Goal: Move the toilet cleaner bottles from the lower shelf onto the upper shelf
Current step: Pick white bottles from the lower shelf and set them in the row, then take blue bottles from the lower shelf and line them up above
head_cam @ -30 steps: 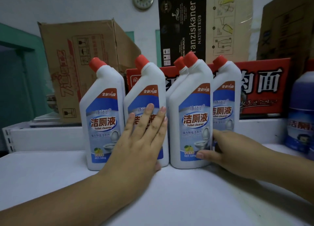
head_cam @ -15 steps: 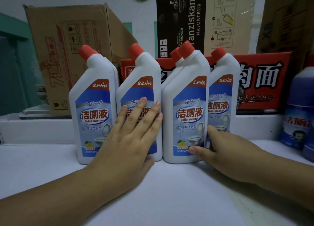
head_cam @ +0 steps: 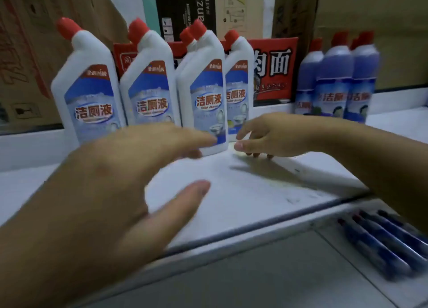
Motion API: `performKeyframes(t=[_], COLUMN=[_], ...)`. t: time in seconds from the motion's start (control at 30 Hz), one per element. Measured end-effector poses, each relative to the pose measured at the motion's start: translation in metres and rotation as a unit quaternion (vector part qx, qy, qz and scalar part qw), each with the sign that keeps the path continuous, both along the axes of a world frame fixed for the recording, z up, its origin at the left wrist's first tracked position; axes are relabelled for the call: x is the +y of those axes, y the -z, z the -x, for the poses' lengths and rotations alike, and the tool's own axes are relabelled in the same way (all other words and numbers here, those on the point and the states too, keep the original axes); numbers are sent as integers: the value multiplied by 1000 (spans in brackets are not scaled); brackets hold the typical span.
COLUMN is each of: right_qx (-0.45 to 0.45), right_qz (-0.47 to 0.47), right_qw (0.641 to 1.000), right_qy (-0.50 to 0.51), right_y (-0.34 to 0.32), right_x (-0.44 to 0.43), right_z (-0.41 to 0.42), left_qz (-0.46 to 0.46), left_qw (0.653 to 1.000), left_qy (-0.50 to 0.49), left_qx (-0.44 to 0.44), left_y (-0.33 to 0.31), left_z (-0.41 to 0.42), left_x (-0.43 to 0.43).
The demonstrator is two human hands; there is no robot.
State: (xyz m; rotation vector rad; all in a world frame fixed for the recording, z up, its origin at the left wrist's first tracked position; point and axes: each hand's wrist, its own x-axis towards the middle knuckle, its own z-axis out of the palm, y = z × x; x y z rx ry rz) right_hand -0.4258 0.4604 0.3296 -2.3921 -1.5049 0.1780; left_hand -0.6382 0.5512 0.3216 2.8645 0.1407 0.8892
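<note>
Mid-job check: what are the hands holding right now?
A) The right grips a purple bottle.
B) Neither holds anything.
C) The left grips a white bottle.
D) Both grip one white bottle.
B: the left hand and the right hand are both open with loose fingers, in front of the white toilet cleaner bottles on the upper shelf, gripping none.

White toilet cleaner bottles (head_cam: 206, 94) w/ red caps (head_cam: 136, 30), blue labels; purple bottles (head_cam: 335, 80); red box (head_cam: 273, 69).

Shop shelf (head_cam: 254, 191) stocked with identical cleaner bottles (head_cam: 92, 94), cartons (head_cam: 27, 52) behind.
</note>
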Motion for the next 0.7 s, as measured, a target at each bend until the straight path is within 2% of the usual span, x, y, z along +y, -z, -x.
performKeyframes(t=[0.03, 0.07, 0.1, 0.13, 0.2, 0.27, 0.3, 0.33, 0.4, 0.43, 0.47, 0.6, 0.7], right_qx=[-4, -2, -5, -8, 2, 32, 43, 65, 162, 210, 240, 246, 259], right_qz=[-31, -94, -189, -301, -478, -528, -509, -446, -204, -94, -30, 55, 73], right_qw=[999, 995, 982, 953, 876, 830, 822, 832, 867, 871, 868, 829, 775], right_qy=[4, 13, 23, 32, 64, 178, 251, 322, 424, 434, 434, 500, 573], right_y=[7, 18, 31, 45, 80, 128, 157, 185, 237, 262, 283, 324, 334], right_x=[-17, -36, -57, -81, -125, -157, -169, -180, -200, -213, -226, -285, -343], right_z=[9, 19, 30, 43, 66, 76, 72, 66, 56, 51, 50, 70, 76], left_qz=[-8, 37, 115, 114, 135, 145, 159, 191, 221, 223, 221, 224, 234], left_qw=[996, 983, 964, 950, 964, 967, 959, 940, 912, 904, 895, 864, 841], left_qy=[22, 42, 92, 133, 154, 88, 58, 33, 24, 32, 43, 106, 139], left_qx=[87, 172, 221, 258, 169, 187, 229, 279, 343, 364, 385, 438, 467], left_y=[24, 48, 69, 86, 136, 179, 199, 215, 242, 255, 269, 295, 301], left_z=[0, 8, 12, 5, 2, -25, -45, -68, -104, -115, -125, -142, -147], left_x=[-7, -22, -41, -59, -54, -39, -37, -37, -47, -58, -70, -135, -179])
